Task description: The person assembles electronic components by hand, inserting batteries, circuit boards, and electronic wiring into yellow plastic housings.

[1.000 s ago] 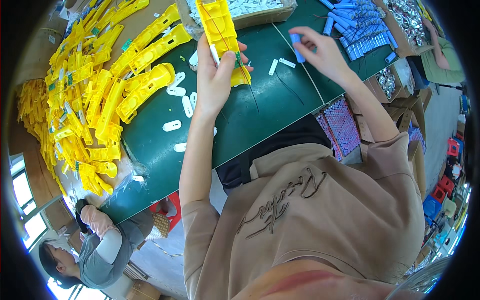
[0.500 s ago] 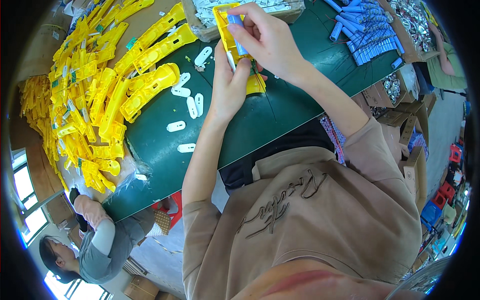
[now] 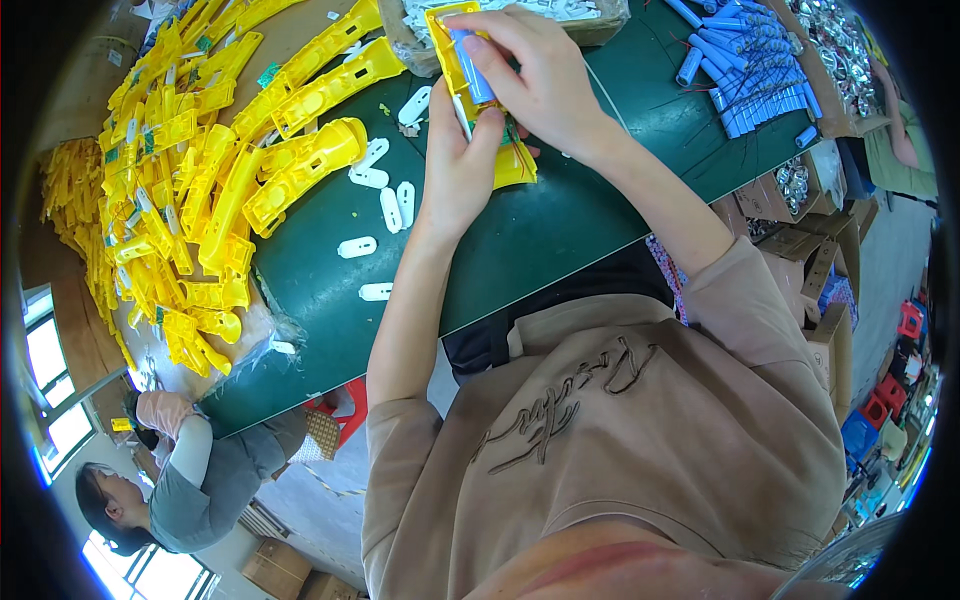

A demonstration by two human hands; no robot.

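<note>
My left hand (image 3: pixel 462 165) grips a curved yellow plastic housing (image 3: pixel 515 168) from its left side, thumb laid across it. Inside the housing's upper part lies a blue cylindrical battery (image 3: pixel 472 72). My right hand (image 3: pixel 535 75) is closed over the battery's upper end, its fingers and thumb pressing at it. A bit of green board and thin wires shows beside my left thumb; the rest is hidden by my hands. A white edge of some part shows along the housing near my left fingers.
Many yellow housings (image 3: pixel 225 215) are heaped at the left. Several white oval pieces (image 3: pixel 357 247) lie on the green table (image 3: pixel 330 330). Wired blue batteries (image 3: pixel 735 70) are piled far right, beside a box of metal parts (image 3: pixel 835 50). A bin of white pieces (image 3: pixel 610 22) stands ahead. Co-workers sit left and right.
The battery now sits lower and flatter in the yellow housing, under my right fingers. The view has shifted slightly. At the left, the co-worker's hands have moved and a small yellow piece shows there.
</note>
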